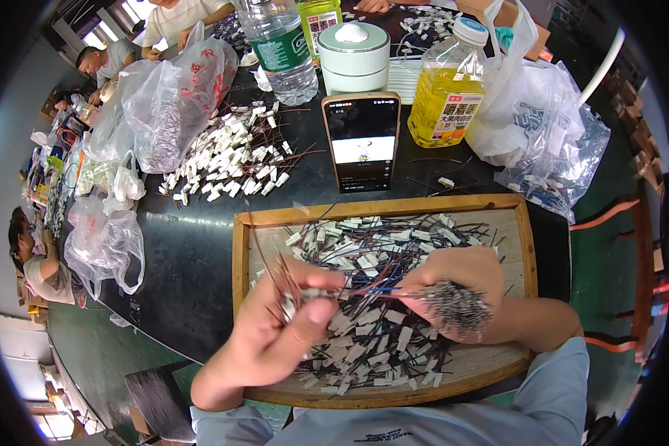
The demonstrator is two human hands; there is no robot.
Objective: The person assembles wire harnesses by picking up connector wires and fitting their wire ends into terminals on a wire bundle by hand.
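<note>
Bags (pixel 172 97) of clear plastic slump at the far left, beside a heap of white plugs (pixel 230 160) on the dark table (pixel 186 253). Nearer, the left hand (pixel 275 334) pinches one small plug with thin wires (pixel 312 295) between thumb and fingers, over the wooden tray (pixel 239 253). Such a piece looks light, limp in the wire and stiff only at the plug, so the plug body seems the surest grip. The right hand (pixel 453 279) is closed on a bristling bundle of wire ends (pixel 457 308).
</note>
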